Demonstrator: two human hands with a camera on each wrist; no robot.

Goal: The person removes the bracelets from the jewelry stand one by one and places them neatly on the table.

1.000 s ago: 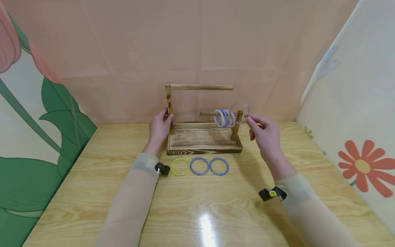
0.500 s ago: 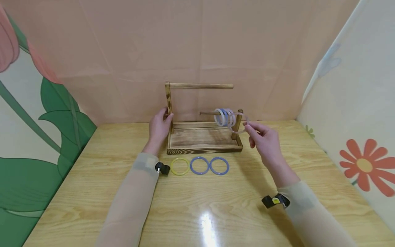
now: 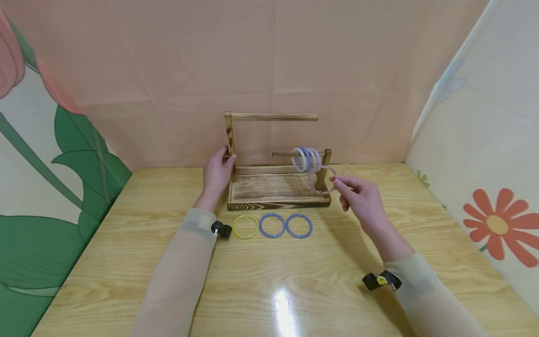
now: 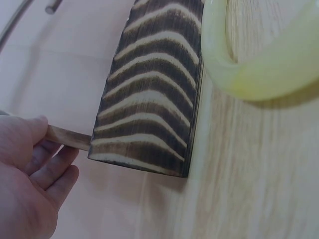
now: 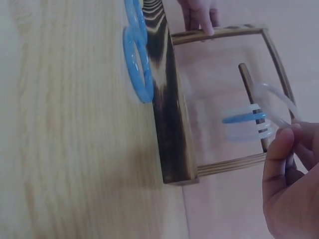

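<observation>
Head view: wooden rack [image 3: 278,187] stands at the far edge of the table [image 3: 126,262], near the middle. Left hand [image 3: 216,175] grips the rack's tall left post, fingers curled round it. Right hand [image 3: 358,194] pinches a clear ring [image 3: 322,180] between thumb and fingertips, just in front of the rack's short right post and below the low rod. Hung rings [image 3: 306,160], white and blue, sit on that rod close to the right post. On the table just in front of the rack lie a yellow ring [image 3: 245,227] and two blue rings [image 3: 285,226], in a row, side by side and flat.

Left wrist view: left hand [image 4: 30,184] is wrapped round a thin wooden post that meets the rack [image 4: 149,99] at its dark-striped end face. The yellow ring [image 4: 264,55] lies on the table close beside that end.

Right wrist view: right hand [image 5: 294,184] holds the clear ring [image 5: 279,104] by its rim, thumb and fingers closed on it, just beside the hung rings [image 5: 244,122] on the rod. Blue rings [image 5: 138,55] lie along the rack's [image 5: 172,124] front edge. Left hand's fingers [image 5: 199,12] show at the far post.
</observation>
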